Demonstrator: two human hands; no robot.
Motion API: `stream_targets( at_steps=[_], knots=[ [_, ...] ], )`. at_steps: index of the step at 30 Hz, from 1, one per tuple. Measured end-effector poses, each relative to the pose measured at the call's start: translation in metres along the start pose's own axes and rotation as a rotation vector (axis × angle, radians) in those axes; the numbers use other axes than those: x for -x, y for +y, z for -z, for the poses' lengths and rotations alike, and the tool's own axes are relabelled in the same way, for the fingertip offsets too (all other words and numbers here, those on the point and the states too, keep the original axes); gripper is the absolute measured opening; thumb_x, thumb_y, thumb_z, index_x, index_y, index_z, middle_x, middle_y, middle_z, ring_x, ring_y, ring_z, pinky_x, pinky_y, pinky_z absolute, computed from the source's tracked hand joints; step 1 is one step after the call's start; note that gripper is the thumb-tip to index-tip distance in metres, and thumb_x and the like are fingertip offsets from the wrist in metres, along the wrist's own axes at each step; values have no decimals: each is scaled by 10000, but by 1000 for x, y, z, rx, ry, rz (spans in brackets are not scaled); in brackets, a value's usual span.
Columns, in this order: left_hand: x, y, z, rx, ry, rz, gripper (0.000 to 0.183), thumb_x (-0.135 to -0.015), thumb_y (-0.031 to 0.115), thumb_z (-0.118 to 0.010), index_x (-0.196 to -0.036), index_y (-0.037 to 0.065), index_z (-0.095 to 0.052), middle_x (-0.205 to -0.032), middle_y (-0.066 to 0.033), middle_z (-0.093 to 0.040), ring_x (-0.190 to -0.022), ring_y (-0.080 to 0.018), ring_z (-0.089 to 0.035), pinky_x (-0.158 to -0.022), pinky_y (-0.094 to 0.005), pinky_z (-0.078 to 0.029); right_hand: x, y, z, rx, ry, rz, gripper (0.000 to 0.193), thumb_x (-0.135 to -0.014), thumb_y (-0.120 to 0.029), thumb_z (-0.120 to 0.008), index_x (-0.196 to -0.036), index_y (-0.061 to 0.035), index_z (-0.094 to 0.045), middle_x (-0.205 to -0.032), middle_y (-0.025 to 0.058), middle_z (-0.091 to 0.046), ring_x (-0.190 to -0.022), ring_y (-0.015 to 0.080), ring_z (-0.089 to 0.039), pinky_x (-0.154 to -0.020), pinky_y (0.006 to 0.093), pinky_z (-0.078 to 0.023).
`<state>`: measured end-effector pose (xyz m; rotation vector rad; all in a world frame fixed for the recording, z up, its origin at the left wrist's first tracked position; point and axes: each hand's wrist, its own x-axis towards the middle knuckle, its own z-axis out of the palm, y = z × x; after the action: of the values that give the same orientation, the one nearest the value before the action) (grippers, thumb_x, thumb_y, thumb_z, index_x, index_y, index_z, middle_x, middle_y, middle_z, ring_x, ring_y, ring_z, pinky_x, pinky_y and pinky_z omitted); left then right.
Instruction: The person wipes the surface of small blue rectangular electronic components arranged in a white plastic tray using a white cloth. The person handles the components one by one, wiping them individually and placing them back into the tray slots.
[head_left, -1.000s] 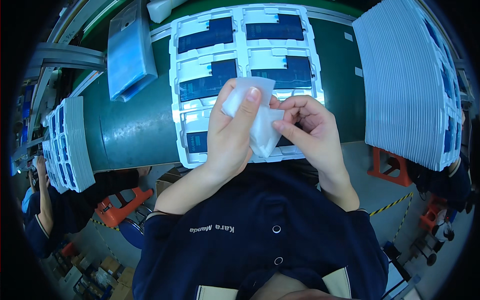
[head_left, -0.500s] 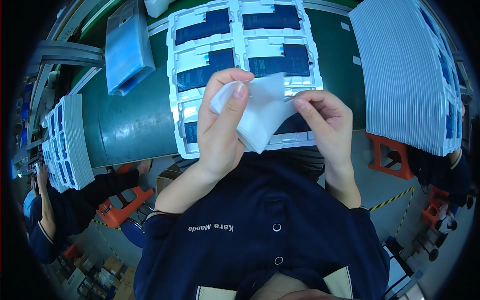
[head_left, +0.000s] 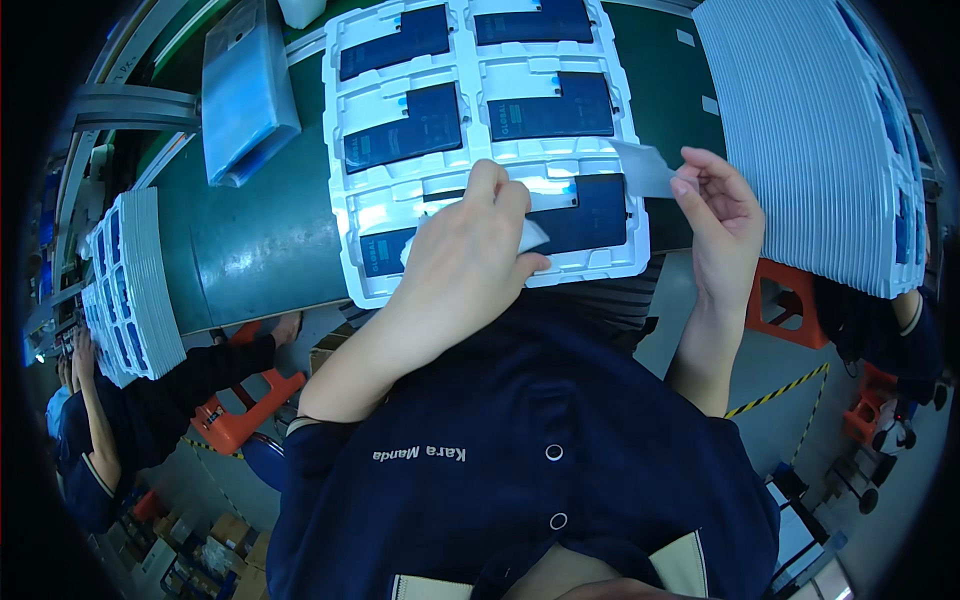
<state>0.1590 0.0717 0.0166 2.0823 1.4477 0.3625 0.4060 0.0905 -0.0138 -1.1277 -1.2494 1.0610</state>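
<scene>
At the far left, a co-worker (head_left: 85, 440) in dark blue stands by a stack of white trays (head_left: 125, 285) set on edge, with an orange stool (head_left: 240, 415) just beside. A green belt (head_left: 255, 240) runs across the top, and a blue plastic bag (head_left: 245, 90) lies on it near its left end.

On the belt in front of the person lies a white tray (head_left: 480, 150) with six pockets, each holding a dark blue flat pack (head_left: 405, 125). The left hand (head_left: 465, 265) rests over the tray's near row, fingers curled down onto the nearest packs, with the index fingertip pressing on the tray's white rib. A corner of a white sheet (head_left: 533, 235) shows under its thumb; whether the hand grips that corner or only pins it, I cannot tell.

The right hand (head_left: 720, 220) is raised at the tray's right edge, off the belt. Its thumb and fingertips pinch a thin white strip (head_left: 645, 165), which reaches left over the tray's right rim. The other fingers are loosely bent.

Further right, a tall stack (head_left: 810, 130) of white trays lies fanned on the belt, touching nothing the hands hold. Below it stands an orange frame (head_left: 785, 305), beside another person's dark sleeve (head_left: 900, 330).
</scene>
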Motion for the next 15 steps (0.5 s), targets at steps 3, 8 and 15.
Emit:
stream_targets(
  at_steps=[3, 8, 15],
  knots=[
    [-2, -2, 2, 42, -22, -42, 289, -757, 147, -745, -955, 3, -591, -973, -135, -555, -767, -345, -614, -656, -418, -465, -4, 5, 3, 57, 17, 72, 160, -861, 47, -627, -1018, 26, -650, -958, 47, -612, -857, 97, -582, -768, 206, -459],
    [15, 3, 15, 61, -26, -169, 156, -775, 117, -701, -861, 21, -615, -863, -125, -602, -757, -354, -604, -642, -406, -467, -8, -4, -11, -83, 6, -23, 105, -870, 26, -617, -959, 23, -671, -965, 58, -631, -825, 106, -591, -690, 247, -477],
    [35, 10, 48, 132, -251, -216, 132, -753, 126, -717, -786, 31, -631, -932, -98, -616, -733, -328, -625, -619, -394, -473, -20, -14, -32, 578, -709, 202, 188, -834, 13, -590, -1005, -11, -665, -893, 147, -662, -793, 306, -644, -695, 339, -519]
  ],
)
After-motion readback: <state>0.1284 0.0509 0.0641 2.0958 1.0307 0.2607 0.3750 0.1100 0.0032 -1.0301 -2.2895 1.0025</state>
